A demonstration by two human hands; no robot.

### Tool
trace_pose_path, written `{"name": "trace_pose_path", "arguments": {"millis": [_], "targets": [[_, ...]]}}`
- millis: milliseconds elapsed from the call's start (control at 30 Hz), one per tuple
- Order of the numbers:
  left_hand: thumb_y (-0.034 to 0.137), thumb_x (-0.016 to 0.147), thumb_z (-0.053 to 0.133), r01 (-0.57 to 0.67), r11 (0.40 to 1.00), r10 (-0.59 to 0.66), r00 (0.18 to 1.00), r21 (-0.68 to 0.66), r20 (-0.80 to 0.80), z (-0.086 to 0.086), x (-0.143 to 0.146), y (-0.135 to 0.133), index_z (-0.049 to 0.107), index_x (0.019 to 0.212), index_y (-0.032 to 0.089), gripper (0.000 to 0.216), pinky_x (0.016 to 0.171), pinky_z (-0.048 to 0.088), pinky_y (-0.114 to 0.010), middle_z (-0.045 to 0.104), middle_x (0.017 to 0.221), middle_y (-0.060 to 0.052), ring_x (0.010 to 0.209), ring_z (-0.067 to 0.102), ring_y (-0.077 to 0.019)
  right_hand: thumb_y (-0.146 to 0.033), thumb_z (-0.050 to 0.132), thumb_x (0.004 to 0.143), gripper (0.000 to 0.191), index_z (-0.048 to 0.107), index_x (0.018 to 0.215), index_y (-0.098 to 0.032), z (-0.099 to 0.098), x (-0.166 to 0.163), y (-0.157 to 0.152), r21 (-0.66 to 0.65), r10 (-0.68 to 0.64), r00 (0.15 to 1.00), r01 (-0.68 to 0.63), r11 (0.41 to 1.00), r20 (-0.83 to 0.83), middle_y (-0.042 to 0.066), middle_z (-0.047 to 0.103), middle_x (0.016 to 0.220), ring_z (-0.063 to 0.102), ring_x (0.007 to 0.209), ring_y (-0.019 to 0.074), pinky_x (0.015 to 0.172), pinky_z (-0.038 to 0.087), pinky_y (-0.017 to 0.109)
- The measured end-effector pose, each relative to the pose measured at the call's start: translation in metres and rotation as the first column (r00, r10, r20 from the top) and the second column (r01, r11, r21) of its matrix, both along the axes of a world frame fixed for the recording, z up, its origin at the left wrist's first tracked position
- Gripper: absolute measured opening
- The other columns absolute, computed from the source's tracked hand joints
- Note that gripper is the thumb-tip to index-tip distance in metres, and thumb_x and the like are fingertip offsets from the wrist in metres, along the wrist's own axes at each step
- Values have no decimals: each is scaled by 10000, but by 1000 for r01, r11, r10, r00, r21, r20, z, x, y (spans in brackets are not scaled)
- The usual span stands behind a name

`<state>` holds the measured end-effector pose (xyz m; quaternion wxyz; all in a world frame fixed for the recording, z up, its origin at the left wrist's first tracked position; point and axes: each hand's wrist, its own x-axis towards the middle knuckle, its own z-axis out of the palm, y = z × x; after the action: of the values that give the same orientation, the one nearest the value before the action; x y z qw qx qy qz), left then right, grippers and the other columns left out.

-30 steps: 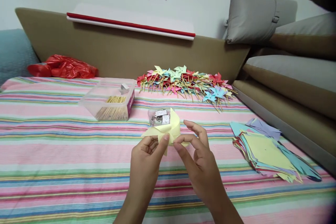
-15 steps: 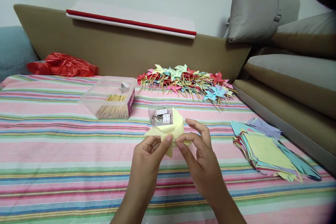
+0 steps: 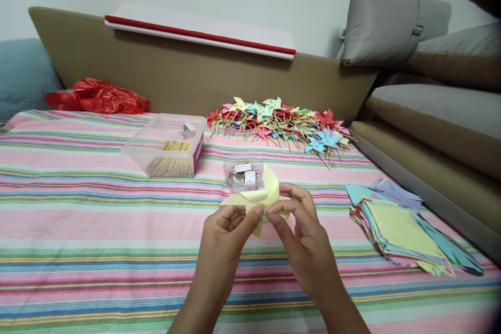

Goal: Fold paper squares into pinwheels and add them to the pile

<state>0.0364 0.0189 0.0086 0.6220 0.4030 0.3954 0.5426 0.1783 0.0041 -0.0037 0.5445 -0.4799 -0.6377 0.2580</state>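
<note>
A pale yellow paper pinwheel [image 3: 271, 188] is held up over the cloth, its folded blades pointing up, left and down. My left hand [image 3: 230, 227] is closed on it, thumb pressed near the middle. My right hand [image 3: 301, 229] pinches a small shiny metal pin [image 3: 265, 211] against the pinwheel's centre; its exact shape is too small to tell. Just behind the pinwheel lies a clear pack of small metal pieces [image 3: 243, 174] with white labels. Part of the pinwheel is hidden by my fingers.
On the striped cloth [image 3: 97, 229] stand a clear plastic box [image 3: 164, 130] of wooden sticks and, at the back, a pile of finished pinwheels [image 3: 274, 120]. Cut paper squares [image 3: 403, 227] lie at the right, scissors-like dark edge beneath. A red plastic bag [image 3: 105, 96] sits back left.
Both hands and the pinwheel appear slightly farther right and lower, as does the whole scene. The right hand's raised index finger has curled in closer to the pinwheel.
</note>
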Motion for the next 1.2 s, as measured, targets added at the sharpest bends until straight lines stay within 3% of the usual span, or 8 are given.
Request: {"name": "trace_pose_path", "arguments": {"millis": [467,600,833,1000,1200], "targets": [[386,758,798,-32,999,32,998,14,-53,1,0,-1,651,635,158,298,609,413,-236,561,630,17,649,512,-133,-330,553,974,107,648,958,-285,0,-2,-1,-17,39,999,-39,999,-23,52,485,1235,437,1310,233,1077,385,394],[396,756,796,-29,1000,30,997,13,-65,-1,0,0,688,681,158,271,620,422,-252,605,670,-3,683,542,-155,-341,549,977,116,638,947,-275,1,-2,-1,-43,37,999,-38,998,-40,48,492,1211,434,1301,227,1057,382,365],[375,749,805,-51,998,53,996,29,-73,1,2,-1,697,683,157,252,603,425,-242,595,635,5,645,525,-138,-323,534,992,110,617,940,-274,3,-5,-2,-69,86,988,-95,993,-129,18,535,1100,545,1103,178,951,412,298],[364,748,807,-59,998,60,996,22,-59,2,2,-1,734,747,162,215,644,473,-257,687,720,-30,708,600,-169,-318,539,987,105,613,935,-264,5,-6,-3,-99,80,985,-96,990,-155,19,542,1079,555,1082,186,940,419,301],[320,802,772,-63,988,80,990,141,-120,0,-1,-2,764,805,189,131,656,497,-248,655,672,-7,709,637,-173,-346,564,972,104,611,930,-264,4,-7,-1,-119,60,984,-81,990,-168,2,570,1000,560,990,175,881,428,277]]}}
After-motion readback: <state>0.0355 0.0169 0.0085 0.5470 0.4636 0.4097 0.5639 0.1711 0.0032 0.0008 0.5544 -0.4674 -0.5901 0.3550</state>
